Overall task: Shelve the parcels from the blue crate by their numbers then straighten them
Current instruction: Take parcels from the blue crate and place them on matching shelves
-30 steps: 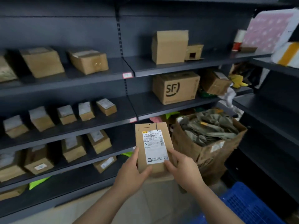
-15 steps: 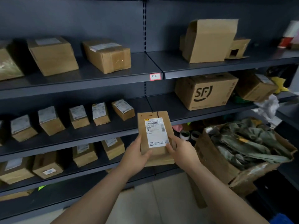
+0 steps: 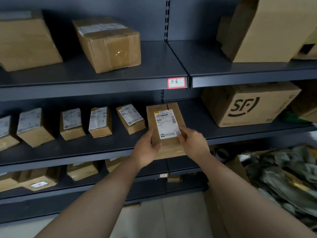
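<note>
Middle shelf (image 3: pixel 103 152): row of small parcels (image 3: pixel 100 121), several marked 1-7, lying askew. Labelled parcel (image 3: pixel 165 124): gripped at its lower corners by left hand (image 3: pixel 145 150) and right hand (image 3: pixel 193 143), at the row's right end, not yet released. Straightening outstanding.

Brown labelled parcel (image 3: pixel 165 124), label up, seemingly at middle shelf's (image 3: pixel 103 148) front.

A dark grey metal shelf unit (image 3: pixel 154 66) is carrying two big brown cardboard boxes (image 3: pixel 108 47) on its upper board. Small white-labelled cardboard parcels (image 3: pixel 100 122) and a printed brown SF carton (image 3: pixel 248 105) are sitting on the middle one, probably with more below.
</note>
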Available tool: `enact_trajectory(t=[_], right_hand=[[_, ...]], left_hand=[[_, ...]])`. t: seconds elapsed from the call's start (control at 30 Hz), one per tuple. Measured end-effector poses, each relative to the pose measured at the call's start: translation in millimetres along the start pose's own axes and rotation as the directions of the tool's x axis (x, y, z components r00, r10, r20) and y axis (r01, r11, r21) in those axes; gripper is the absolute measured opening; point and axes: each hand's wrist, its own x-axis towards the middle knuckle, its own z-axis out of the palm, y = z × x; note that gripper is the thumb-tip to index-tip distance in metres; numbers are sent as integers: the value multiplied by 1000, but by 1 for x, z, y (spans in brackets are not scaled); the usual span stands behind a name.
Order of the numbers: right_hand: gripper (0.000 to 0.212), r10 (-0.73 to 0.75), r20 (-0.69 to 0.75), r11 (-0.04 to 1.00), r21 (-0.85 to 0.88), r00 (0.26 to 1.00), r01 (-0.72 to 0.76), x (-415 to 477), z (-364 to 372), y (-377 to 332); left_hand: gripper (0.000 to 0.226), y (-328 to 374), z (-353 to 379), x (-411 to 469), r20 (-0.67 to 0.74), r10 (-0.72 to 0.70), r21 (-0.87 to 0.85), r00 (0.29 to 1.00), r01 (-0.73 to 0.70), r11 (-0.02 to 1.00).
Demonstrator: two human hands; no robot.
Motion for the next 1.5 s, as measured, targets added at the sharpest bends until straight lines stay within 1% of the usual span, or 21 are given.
enact_trajectory(t=[0.07,0.23,0.33,0.43,0.63,0.73,0.8,0.9,1.03,1.13,1.23,1.3,1.37,1.43,1.5], right_hand=[[33,8,7,1000,-12,1000,-8,20,7,3],[32,6,25,999,-41,1000,-5,66,29,12],[34,-5,57,999,-38,998,7,90,44,13],[35,-9,79,1000,0,997,9,107,58,9],[37,-60,121,998,18,991,58,131,75,-7],[36,-85,90,996,5,992,85,135,81,-13],[35,-90,51,995,-26,995,91,135,84,-17],[33,-110,5,987,-119,994,110,129,83,-22],[35,-222,-64,960,-191,973,207,112,73,-25],[33,-311,-78,938,-188,947,293,90,58,-23],[35,-376,-103,916,-188,921,353,60,41,-20],[34,-386,-94,907,-221,918,358,37,26,-20],[29,-408,-125,894,-255,904,368,13,9,-20],[30,-401,-186,898,-275,897,344,-14,-7,-19],[35,-355,-214,912,-291,910,288,-42,-22,-17]], left_hand=[[65,-5,0,20,-3,-2,-23,1000,2,1000],[68,-27,-1,63,3,-14,-42,1000,14,999],[64,-33,-7,74,-52,-3,-67,999,-1,998],[60,-38,-15,78,-111,11,-87,994,-21,996],[71,-53,-31,87,-196,-16,-32,981,10,999],[76,-59,-34,88,-222,-36,0,974,37,999],[74,-56,-35,86,-238,-33,39,971,44,998],[68,-50,-34,83,-254,-6,150,967,46,988],[64,-38,-37,69,-254,30,314,967,54,948],[52,-26,-40,49,-241,87,482,967,41,875],[41,-11,-42,25,-223,180,583,958,-17,812],[41,1,-41,9,-190,233,633,954,-62,772],[43,15,-40,-6,-143,263,679,954,-99,727],[42,28,-37,-21,-101,310,699,945,-154,698],[39,40,-33,-36,-56,367,706,929,-223,673]])
